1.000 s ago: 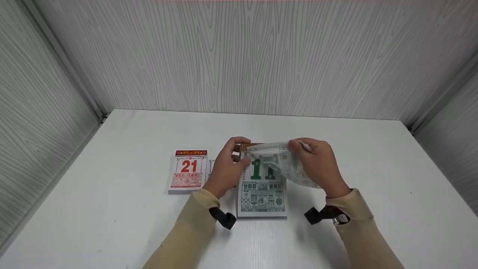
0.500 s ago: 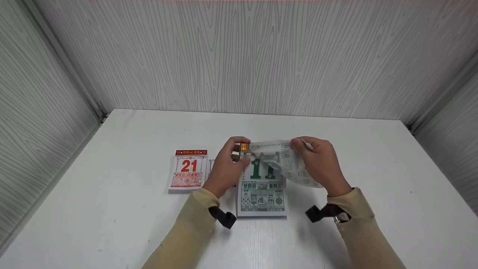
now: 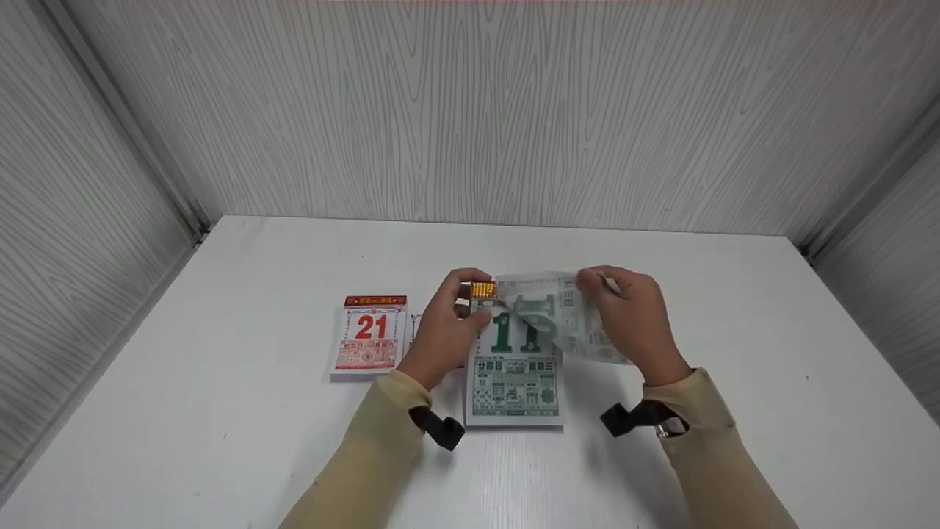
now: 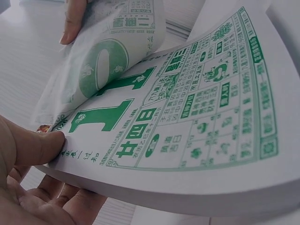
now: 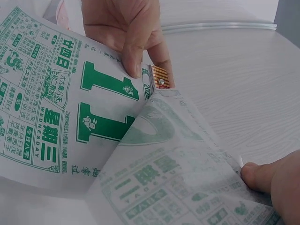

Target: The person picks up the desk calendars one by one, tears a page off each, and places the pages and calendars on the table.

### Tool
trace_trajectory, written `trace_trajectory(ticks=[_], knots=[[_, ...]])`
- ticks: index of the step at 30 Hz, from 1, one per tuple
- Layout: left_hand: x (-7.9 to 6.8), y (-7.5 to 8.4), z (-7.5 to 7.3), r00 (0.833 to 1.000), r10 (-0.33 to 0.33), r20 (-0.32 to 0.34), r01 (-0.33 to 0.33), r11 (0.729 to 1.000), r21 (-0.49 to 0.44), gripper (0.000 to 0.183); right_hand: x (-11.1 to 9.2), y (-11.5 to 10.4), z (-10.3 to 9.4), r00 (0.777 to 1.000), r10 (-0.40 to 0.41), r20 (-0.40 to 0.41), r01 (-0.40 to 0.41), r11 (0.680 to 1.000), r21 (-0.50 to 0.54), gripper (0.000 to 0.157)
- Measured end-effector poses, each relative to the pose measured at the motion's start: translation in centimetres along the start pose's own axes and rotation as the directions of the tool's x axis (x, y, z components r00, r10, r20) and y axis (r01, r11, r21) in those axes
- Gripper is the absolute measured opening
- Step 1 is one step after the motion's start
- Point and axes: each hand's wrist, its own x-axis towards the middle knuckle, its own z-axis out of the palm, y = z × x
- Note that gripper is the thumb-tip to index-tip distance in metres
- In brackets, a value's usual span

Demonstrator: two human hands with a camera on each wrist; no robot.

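A thick tear-off calendar with a green 11 on its top leaf lies in front of me. My left hand grips its upper left edge, thumb on the face and fingers underneath, as the left wrist view shows. My right hand pinches a thin page by its upper right part. That page is lifted and folded across to the right, its green print showing through the back. In the right wrist view the page runs from beside the gold binding strip to the right thumb.
A smaller calendar with a red 21 and a red header lies left of the left hand. Another printed pad is mostly hidden behind that hand. The white table meets wood-grained panels at the back and sides.
My right hand has shifted slightly to the right with the page. The page's left corner has come away rightward, baring more of the gold strip. My left hand has stayed in place.
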Motion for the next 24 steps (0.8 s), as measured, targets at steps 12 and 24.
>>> trace_trajectory(ticks=[12, 24], knots=[[0.09, 0.01, -0.05, 0.999, -0.047, -0.013, 0.046, 0.999, -0.006, 0.041, 0.16, -0.07, -0.42, 1.000, 0.017, -0.006, -0.017, 1.000, -0.002, 0.033], [0.08, -0.32, -0.04, 0.996, -0.068, 0.066, 0.069, 0.997, -0.020, 0.041, 0.14, -0.09, -0.53, 1.000, -0.020, -0.001, 0.020, 0.999, 0.027, 0.029]])
